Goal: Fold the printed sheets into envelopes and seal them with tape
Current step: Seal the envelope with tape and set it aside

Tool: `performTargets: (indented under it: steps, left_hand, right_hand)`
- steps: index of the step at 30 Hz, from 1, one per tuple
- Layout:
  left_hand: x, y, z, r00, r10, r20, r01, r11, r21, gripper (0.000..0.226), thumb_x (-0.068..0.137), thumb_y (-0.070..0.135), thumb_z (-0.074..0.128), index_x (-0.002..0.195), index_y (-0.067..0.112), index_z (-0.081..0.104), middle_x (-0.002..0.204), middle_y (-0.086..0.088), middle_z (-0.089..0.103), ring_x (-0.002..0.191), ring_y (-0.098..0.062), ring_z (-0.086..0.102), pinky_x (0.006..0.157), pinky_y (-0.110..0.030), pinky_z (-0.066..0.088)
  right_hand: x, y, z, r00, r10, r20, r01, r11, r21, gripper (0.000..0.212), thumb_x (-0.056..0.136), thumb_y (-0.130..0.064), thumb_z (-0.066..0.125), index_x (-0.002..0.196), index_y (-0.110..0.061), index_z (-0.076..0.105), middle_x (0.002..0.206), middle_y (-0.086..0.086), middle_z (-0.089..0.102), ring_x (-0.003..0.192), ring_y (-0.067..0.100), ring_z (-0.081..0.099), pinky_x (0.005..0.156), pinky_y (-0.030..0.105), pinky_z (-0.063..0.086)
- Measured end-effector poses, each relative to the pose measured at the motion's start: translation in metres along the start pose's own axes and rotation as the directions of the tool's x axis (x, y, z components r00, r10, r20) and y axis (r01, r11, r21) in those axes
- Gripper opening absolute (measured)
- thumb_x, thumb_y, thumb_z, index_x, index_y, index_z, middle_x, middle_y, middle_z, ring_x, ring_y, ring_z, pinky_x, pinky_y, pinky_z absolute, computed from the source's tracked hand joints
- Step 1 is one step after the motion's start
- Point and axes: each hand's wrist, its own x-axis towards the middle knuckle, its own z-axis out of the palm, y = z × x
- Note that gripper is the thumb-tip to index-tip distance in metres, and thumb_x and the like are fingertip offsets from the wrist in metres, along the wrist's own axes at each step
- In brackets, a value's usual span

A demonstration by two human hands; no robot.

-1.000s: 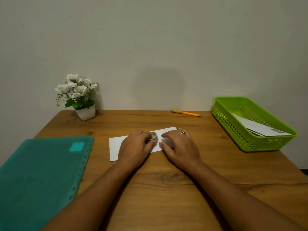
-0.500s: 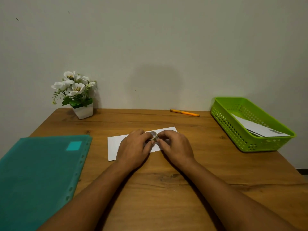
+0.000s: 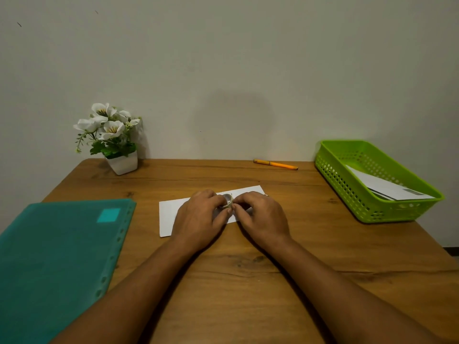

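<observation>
Left hand (image 3: 198, 219) and right hand (image 3: 264, 217) fingers pinch a small clear tape roll (image 3: 227, 201) over the folded white sheet (image 3: 169, 214).

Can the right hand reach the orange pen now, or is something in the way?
Probably yes. The pen lies beyond the right hand, with only flat paper and bare table between them, but that hand pinches the tape roll.

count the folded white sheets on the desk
2 for certain: one folded sheet lies on the table under the left hand and right hand; one envelope lies in the green basket at the right. Edges under that one suggest more stacked below, hidden.
</observation>
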Motion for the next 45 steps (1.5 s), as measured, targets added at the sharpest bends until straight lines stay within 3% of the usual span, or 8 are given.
performTargets:
  steps: [14, 20, 27, 32, 45]
  left_hand:
    - [0.000, 0.000, 0.000, 1.000, 0.008, -0.005, -0.008, 1.000, 0.003, 0.029, 0.096, 0.048, 0.058, 0.108, 0.027, 0.073, 0.101, 0.009, 0.066, 0.092, -0.006, 0.049, 0.066, -0.024, 0.035]
    - [0.000, -0.001, 0.001, 1.000, -0.017, -0.005, 0.017, 1.000, -0.006, 0.028, 0.095, 0.049, 0.060, 0.108, 0.028, 0.073, 0.101, 0.011, 0.065, 0.092, -0.007, 0.051, 0.067, -0.025, 0.042]
    - [0.000, -0.003, 0.002, 0.999, -0.047, -0.006, 0.046, 0.999, -0.016, 0.028, 0.095, 0.046, 0.062, 0.112, 0.026, 0.072, 0.107, 0.010, 0.067, 0.097, -0.007, 0.052, 0.072, -0.028, 0.048]
    - [0.004, -0.008, 0.003, 0.993, -0.114, -0.020, 0.112, 0.992, -0.049, 0.024, 0.094, 0.044, 0.065, 0.110, 0.026, 0.072, 0.111, 0.011, 0.067, 0.098, -0.008, 0.054, 0.071, -0.025, 0.042]
    - [0.103, -0.046, 0.012, 0.986, -0.166, 0.023, 0.161, 0.975, 0.154, 0.026, 0.100, 0.038, 0.058, 0.121, 0.029, 0.070, 0.113, -0.001, 0.068, 0.103, -0.024, 0.059, 0.076, -0.039, 0.055]
  right_hand:
    - [0.000, -0.001, 0.000, 1.000, -0.008, -0.012, 0.008, 1.000, 0.026, 0.006, 0.089, -0.025, 0.065, 0.083, -0.023, 0.064, 0.079, -0.011, 0.063, 0.071, 0.009, 0.056, 0.064, 0.035, 0.050]
    - [0.000, 0.001, -0.001, 0.995, 0.095, -0.042, -0.091, 0.992, 0.085, 0.012, 0.090, -0.022, 0.067, 0.080, -0.025, 0.061, 0.075, -0.012, 0.061, 0.071, 0.006, 0.057, 0.061, 0.029, 0.048]
    - [0.004, 0.004, -0.002, 0.964, 0.262, -0.041, -0.252, 0.953, 0.168, 0.009, 0.091, -0.022, 0.066, 0.084, -0.026, 0.067, 0.077, -0.010, 0.065, 0.073, 0.009, 0.062, 0.065, 0.038, 0.058]
    - [0.007, 0.007, -0.005, 0.928, 0.368, -0.049, -0.336, 0.888, 0.313, 0.013, 0.091, -0.016, 0.067, 0.083, -0.025, 0.068, 0.077, -0.007, 0.067, 0.073, 0.011, 0.063, 0.067, 0.037, 0.059]
    - [0.006, 0.010, 0.000, 0.945, 0.324, -0.045, -0.303, 0.919, 0.250, 0.012, 0.093, -0.021, 0.065, 0.083, -0.026, 0.065, 0.077, -0.009, 0.065, 0.073, 0.012, 0.061, 0.064, 0.038, 0.058]
